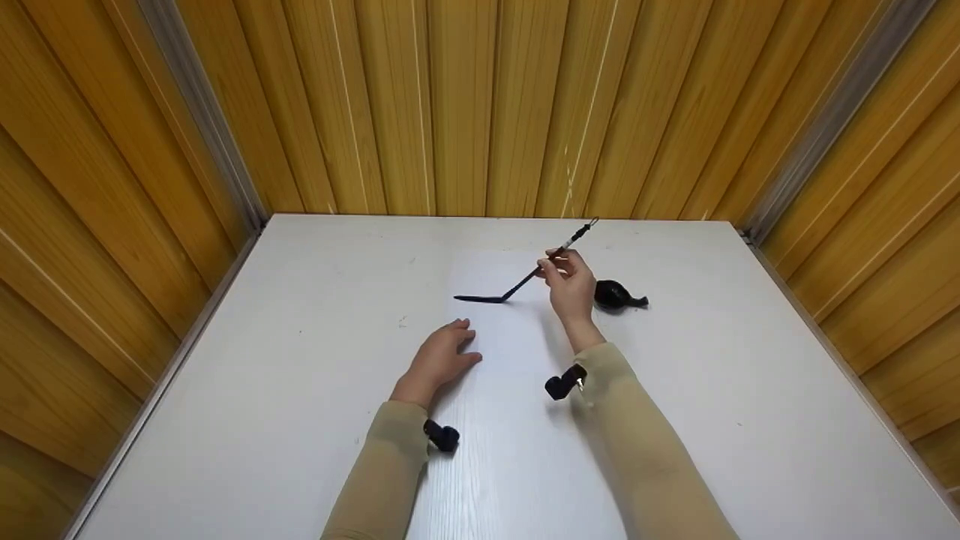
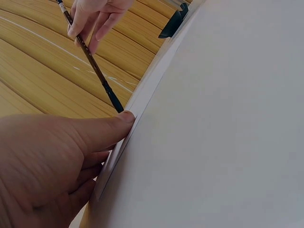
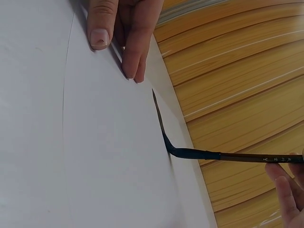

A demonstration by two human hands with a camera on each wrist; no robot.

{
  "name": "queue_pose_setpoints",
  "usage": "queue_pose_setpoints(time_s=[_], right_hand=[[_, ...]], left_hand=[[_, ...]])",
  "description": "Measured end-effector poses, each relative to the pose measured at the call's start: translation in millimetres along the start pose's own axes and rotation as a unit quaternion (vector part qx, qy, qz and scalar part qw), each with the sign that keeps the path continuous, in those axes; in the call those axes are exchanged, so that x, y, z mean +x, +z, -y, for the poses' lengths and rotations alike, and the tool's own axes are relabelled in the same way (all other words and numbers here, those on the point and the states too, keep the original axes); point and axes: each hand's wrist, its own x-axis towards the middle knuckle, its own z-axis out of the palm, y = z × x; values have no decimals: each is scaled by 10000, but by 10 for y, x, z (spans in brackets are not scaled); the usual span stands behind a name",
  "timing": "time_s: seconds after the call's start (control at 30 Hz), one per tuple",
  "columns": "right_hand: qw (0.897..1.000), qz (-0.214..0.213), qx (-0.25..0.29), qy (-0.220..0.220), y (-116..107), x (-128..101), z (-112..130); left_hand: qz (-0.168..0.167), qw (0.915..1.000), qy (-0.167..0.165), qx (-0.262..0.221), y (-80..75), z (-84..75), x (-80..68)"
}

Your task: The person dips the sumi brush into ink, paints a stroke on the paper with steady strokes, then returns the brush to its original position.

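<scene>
Fingers [image 1: 559, 266] of the right hand [image 1: 571, 289] pinch the brush [image 1: 525, 279] mid-shaft, its wet tip bent on the paper [image 1: 495, 352] just beyond the left hand [image 1: 442, 358], which lies flat and relaxed, pressing the sheet onto the counter [image 1: 300, 375]. Heavier pressure would probably blot the stroke. The dark ink dish [image 1: 616, 295] behind the right fingers is indistinct.

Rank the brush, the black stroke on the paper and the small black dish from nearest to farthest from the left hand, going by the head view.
Measured from the left hand, which rests flat on the paper:
1. Black stroke: just beyond the fingertips, toward the wall.
2. Brush: farther back and to the right, held by the right hand.
3. Small black dish: farthest right, past the right hand.
</scene>
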Motion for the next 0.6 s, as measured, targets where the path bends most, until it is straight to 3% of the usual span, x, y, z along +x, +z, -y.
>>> queue_pose_setpoints(time_s=[0.33,0.6], right_hand=[[9998,-44,-171,63,-69,148,-325],[9996,-27,-279,-94,-141,172,-356]], left_hand=[[35,10000,-8,-51,-6,-2,-4],[-3,10000,-7,22,-2,-6,2]])
